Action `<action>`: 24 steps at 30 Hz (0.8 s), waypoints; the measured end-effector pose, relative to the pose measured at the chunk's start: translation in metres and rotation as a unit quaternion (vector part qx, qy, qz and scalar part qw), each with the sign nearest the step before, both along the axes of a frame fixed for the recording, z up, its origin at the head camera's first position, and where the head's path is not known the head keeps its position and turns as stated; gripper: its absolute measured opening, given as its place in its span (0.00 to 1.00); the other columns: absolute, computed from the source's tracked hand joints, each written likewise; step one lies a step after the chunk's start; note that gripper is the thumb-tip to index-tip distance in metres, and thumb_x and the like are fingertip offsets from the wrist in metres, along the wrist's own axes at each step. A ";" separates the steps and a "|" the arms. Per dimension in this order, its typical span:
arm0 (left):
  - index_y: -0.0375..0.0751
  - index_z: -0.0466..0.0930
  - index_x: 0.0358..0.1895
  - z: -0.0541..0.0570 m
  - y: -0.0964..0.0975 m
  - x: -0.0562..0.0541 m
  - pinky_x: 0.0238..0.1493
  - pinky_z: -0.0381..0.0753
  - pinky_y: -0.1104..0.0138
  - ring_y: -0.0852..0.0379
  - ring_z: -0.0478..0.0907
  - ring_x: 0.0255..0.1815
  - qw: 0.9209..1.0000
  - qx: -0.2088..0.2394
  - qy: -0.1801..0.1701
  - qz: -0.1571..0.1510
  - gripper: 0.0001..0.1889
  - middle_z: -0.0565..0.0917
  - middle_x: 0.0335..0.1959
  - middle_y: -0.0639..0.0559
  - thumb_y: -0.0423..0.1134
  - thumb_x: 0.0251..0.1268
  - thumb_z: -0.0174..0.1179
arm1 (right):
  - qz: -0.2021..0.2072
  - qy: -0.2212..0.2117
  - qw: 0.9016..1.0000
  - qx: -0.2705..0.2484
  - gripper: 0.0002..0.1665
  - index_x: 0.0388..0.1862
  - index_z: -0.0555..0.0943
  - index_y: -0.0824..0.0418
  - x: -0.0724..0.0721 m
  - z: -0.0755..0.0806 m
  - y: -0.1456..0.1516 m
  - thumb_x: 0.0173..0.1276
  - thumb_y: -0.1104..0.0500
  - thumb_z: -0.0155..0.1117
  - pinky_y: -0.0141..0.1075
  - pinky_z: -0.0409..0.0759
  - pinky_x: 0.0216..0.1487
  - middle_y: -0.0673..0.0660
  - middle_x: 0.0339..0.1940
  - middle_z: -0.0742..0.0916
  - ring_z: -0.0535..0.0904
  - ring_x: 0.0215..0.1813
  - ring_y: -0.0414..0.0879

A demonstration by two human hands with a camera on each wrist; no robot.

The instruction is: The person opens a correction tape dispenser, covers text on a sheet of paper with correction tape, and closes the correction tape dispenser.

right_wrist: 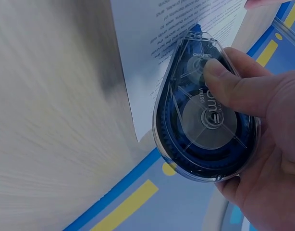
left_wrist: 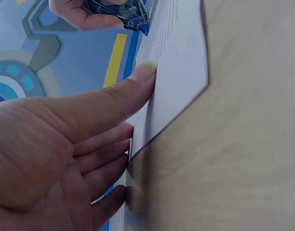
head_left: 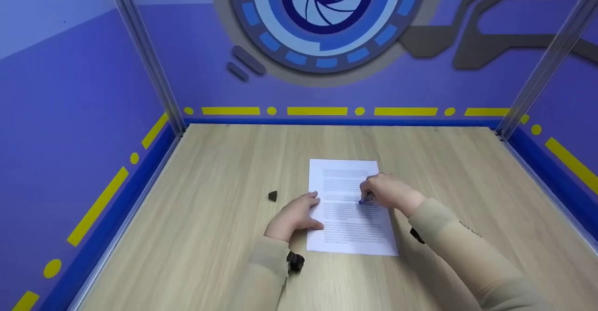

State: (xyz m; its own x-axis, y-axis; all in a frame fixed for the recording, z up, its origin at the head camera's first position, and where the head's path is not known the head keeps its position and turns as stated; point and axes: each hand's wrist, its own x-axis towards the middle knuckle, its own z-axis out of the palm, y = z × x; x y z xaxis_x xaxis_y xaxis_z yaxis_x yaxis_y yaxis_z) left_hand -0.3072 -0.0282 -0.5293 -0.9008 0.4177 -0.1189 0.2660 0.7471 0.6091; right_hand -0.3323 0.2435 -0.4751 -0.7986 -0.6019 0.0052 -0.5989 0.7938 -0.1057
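Observation:
A printed sheet of paper (head_left: 343, 236) lies on the table. My left hand (head_left: 293, 215) rests at its left edge, with the thumb and fingertips touching the paper; in the left wrist view the thumb is stretched out over the sheet. My right hand (head_left: 387, 191) holds a correction tape dispenser (right_wrist: 210, 120), a clear teardrop-shaped case with dark blue parts and a pale reel inside. The thumb presses on one face of it and fingers lie behind. Its blue tip (right_wrist: 196, 28) is at the printed lines, right of the page's middle; whether it touches the paper is hard to tell.
A small dark piece (head_left: 273, 195) lies on the wooden table (head_left: 224, 217), left of the sheet. Blue-purple panels (head_left: 187, 68) with yellow marks enclose the table at the back and sides. Metal posts (head_left: 145, 49) stand at the back corners.

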 end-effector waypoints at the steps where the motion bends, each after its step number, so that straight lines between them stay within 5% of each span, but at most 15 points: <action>1: 0.32 0.72 0.72 0.000 0.000 0.000 0.83 0.61 0.55 0.43 0.62 0.82 1.000 0.000 -0.001 0.000 0.41 0.67 0.80 0.44 0.40 0.54 0.78 | -0.001 -0.002 1.000 0.001 0.11 0.32 0.88 0.58 0.000 0.000 0.001 0.61 0.74 0.68 0.45 0.87 0.41 0.53 0.33 0.91 0.82 0.34 0.44; 13: 0.32 0.72 0.72 0.001 0.000 0.000 0.83 0.61 0.54 0.43 0.62 0.82 1.000 0.000 0.002 -0.004 0.41 0.67 0.80 0.43 0.39 0.54 0.78 | -0.021 -0.021 1.000 -0.001 0.11 0.33 0.87 0.60 0.000 -0.001 0.003 0.63 0.74 0.65 0.42 0.83 0.39 0.54 0.33 0.89 0.76 0.32 0.43; 24: 0.31 0.73 0.71 0.001 -0.001 0.000 0.83 0.62 0.54 0.43 0.63 0.81 1.000 0.000 0.003 -0.005 0.40 0.68 0.79 0.42 0.39 0.54 0.78 | -0.018 -0.020 1.000 -0.001 0.10 0.33 0.87 0.60 0.001 0.001 0.005 0.62 0.74 0.67 0.45 0.87 0.41 0.54 0.33 0.90 0.81 0.33 0.43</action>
State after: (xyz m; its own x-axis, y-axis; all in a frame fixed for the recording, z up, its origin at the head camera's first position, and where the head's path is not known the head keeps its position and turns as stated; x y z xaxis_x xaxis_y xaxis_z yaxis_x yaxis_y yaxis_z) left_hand -0.3067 -0.0287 -0.5279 -0.8976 0.4259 -0.1139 0.2762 0.7445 0.6078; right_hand -0.3311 0.2484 -0.4736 -0.8196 -0.5724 -0.0262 -0.5648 0.8147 -0.1314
